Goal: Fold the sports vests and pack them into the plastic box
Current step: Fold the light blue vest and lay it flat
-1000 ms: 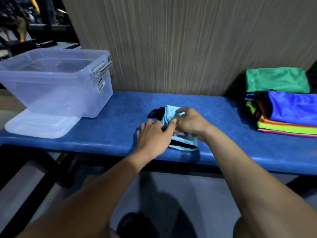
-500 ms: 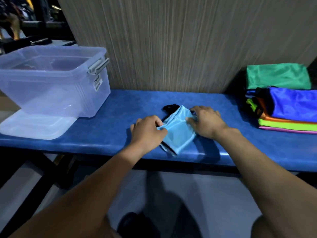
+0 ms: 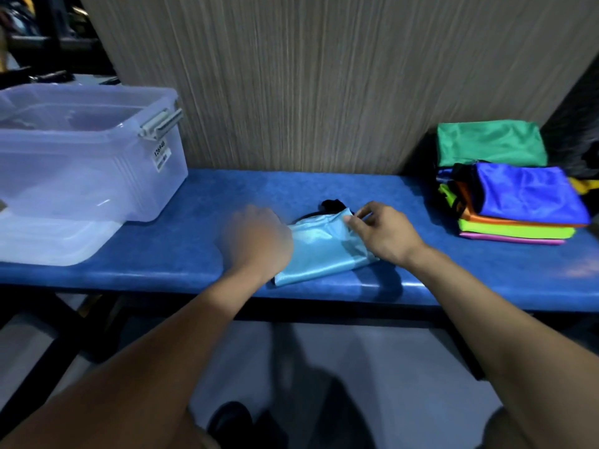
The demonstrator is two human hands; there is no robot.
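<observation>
A wall with thin up-and-down lines stood behind a long blue surface. The floor below was grey.

A light blue vest lay folded small near the front edge of the surface, in the middle. A bit of black trim stuck out at its far end.

Both bare arms reached forward from the bottom of the view. The left hand was on the left side of the vest, palm down. It was blurry, so I could not tell if its fingers were spread or curled, or if they held the cloth.

The right hand was at the right side of the vest, with the wrist low by the surface. Its fingers were curled in. The thumb and first finger pinched the far right corner of the vest.

A clear box stood at the left end of the surface, well apart from the vest. It was open on top and had a grey latch and a small white label. Its lid lay flat under it, sticking out in front.

At the right end sat a pile of folded vests. A green one was at the back. A dark blue one lay on top of orange, yellow-green and pink ones.
</observation>
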